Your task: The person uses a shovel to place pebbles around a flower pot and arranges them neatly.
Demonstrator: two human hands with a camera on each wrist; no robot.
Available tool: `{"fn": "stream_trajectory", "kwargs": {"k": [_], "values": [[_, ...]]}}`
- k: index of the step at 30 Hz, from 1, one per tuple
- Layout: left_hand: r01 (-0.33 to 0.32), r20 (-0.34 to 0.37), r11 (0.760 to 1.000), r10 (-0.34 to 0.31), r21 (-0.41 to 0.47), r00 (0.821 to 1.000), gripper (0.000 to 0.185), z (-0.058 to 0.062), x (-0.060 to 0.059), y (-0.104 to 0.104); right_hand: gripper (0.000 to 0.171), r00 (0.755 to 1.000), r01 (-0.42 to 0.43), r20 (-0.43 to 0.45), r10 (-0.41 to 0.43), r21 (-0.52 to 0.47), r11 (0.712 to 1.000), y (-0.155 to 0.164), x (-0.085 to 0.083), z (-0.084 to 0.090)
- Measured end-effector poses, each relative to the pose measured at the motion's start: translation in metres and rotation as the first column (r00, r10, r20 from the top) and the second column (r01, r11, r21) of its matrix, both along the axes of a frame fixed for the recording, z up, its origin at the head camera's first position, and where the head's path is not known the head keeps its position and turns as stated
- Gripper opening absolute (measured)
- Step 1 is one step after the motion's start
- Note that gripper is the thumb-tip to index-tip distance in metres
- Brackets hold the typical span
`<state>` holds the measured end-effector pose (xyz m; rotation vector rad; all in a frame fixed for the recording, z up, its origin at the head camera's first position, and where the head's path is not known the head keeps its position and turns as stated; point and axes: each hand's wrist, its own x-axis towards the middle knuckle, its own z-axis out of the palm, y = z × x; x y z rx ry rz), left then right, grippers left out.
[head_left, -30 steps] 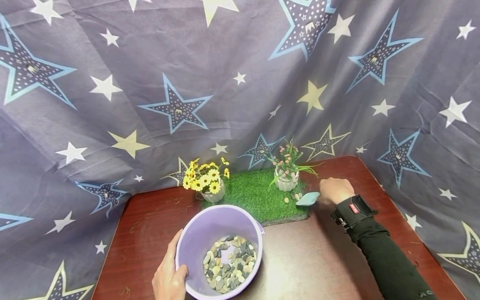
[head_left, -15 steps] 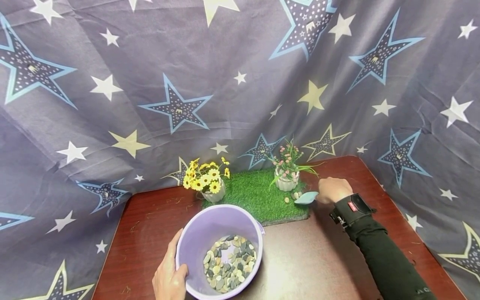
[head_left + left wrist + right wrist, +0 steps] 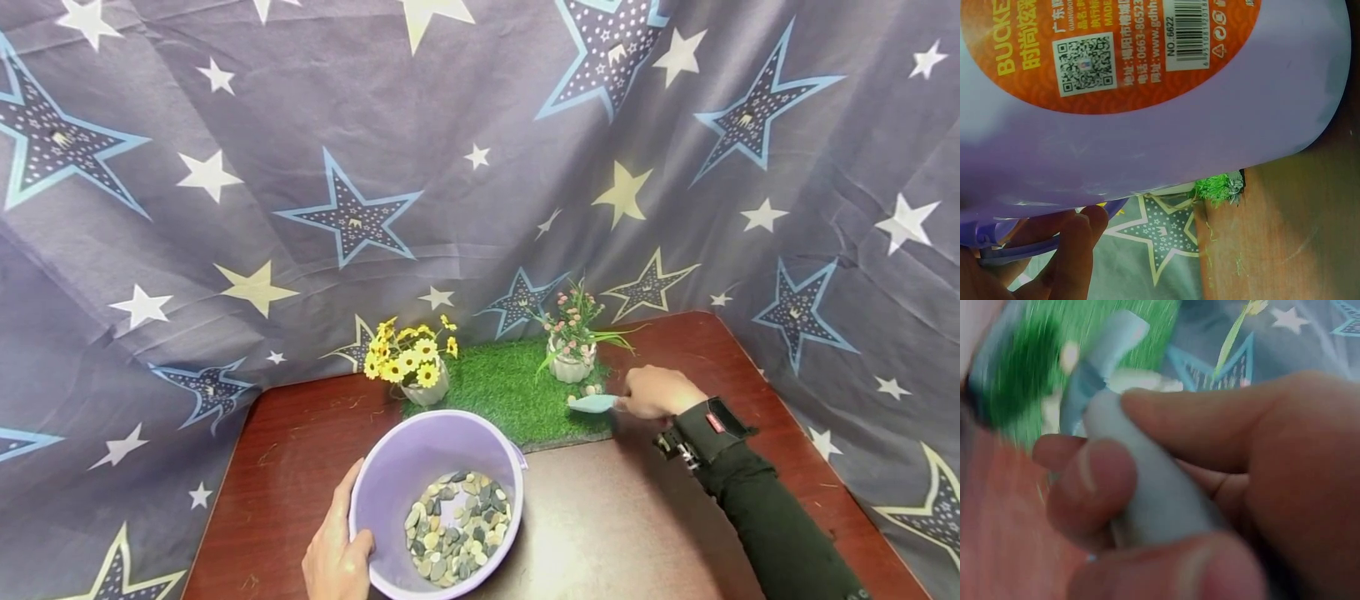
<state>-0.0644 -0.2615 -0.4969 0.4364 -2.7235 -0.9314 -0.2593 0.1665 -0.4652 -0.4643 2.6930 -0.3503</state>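
Star-printed grey fabric (image 3: 247,117) hangs behind and around the work, probably put up as a plain screen, and below it spreads a reddish-brown table (image 3: 292,492). On that lies a rectangle of artificial grass (image 3: 502,392), likely meant as a small garden bed. A lilac bucket (image 3: 386,492) stands at the near side, overlapping the front left of the grass in the head view, its mouth turned up so the inside can be seen; whether its base rests on the table I cannot tell. Two white pots sit toward opposite ends of the grass, perhaps to leave the middle free: the yellow-flowered pot (image 3: 430,387) on the left, the pink-flowered pot (image 3: 572,365) on the right. The left hand (image 3: 333,550) pinches the bucket's rim, thumb inside and fingers outside, a hold that should steady it. The right hand (image 3: 660,393) is curled firmly round the handle of a pale blue scoop (image 3: 593,404), whose blade sits low at the grass's right side; contact there is unclear. Smallest are the pebbles (image 3: 461,537) covering much of the bucket's bottom, and a few loose stones (image 3: 592,389) just beside the blade, before the right-hand pot.
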Motion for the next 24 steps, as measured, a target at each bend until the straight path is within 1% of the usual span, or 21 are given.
{"fn": "stream_trajectory", "kwargs": {"k": [2, 3, 4, 6, 8, 11, 15, 22, 24], "values": [[0.001, 0.001, 1.0, -0.001, 0.002, 1.0, 0.094, 0.0, 0.0, 0.0, 0.034, 0.998, -0.021, 0.056, 0.026, -0.091, 0.996, -0.004, 0.002, -0.009], [0.002, 0.001, 1.0, -0.002, 0.004, 1.0, 0.094, 0.0, 0.0, 0.0, 0.035, 0.996, -0.042, 0.077, 0.052, -0.132, 0.99, -0.006, 0.003, -0.014], [0.002, 0.001, 1.0, -0.002, 0.006, 1.0, 0.094, 0.0, 0.0, 0.0, 0.036, 0.994, -0.045, 0.095, 0.061, -0.166, 0.985, -0.007, 0.003, -0.019], [0.001, 0.0, 1.0, -0.001, 0.007, 1.0, 0.094, 0.0, 0.0, 0.0, 0.038, 0.989, -0.035, 0.131, 0.065, -0.219, 0.975, -0.009, 0.004, -0.026], [0.001, 0.001, 1.0, -0.001, 0.007, 1.0, 0.095, -0.001, 0.0, 0.0, 0.039, 0.989, -0.026, 0.136, 0.061, -0.24, 0.97, -0.009, 0.004, -0.032], [0.001, 0.0, 1.0, -0.001, 0.004, 1.0, 0.094, -0.001, 0.0, 0.0, 0.036, 0.991, 0.014, 0.134, 0.019, -0.242, 0.97, -0.008, 0.004, -0.038], [0.001, 0.0, 1.0, -0.001, 0.004, 1.0, 0.093, -0.002, 0.0, 0.0, 0.034, 0.993, 0.04, 0.12, -0.014, -0.215, 0.976, -0.004, 0.004, -0.041], [0.009, 0.006, 1.0, -0.009, 0.002, 1.0, 0.093, 0.0, -0.001, -0.001, 0.031, 0.995, 0.014, 0.097, 0.004, -0.194, 0.981, -0.001, 0.006, -0.037], [0.01, 0.005, 1.0, -0.01, 0.002, 1.0, 0.092, 0.0, -0.001, -0.001, 0.032, 0.997, 0.007, 0.076, 0.006, -0.172, 0.985, -0.002, 0.008, -0.036]]}}
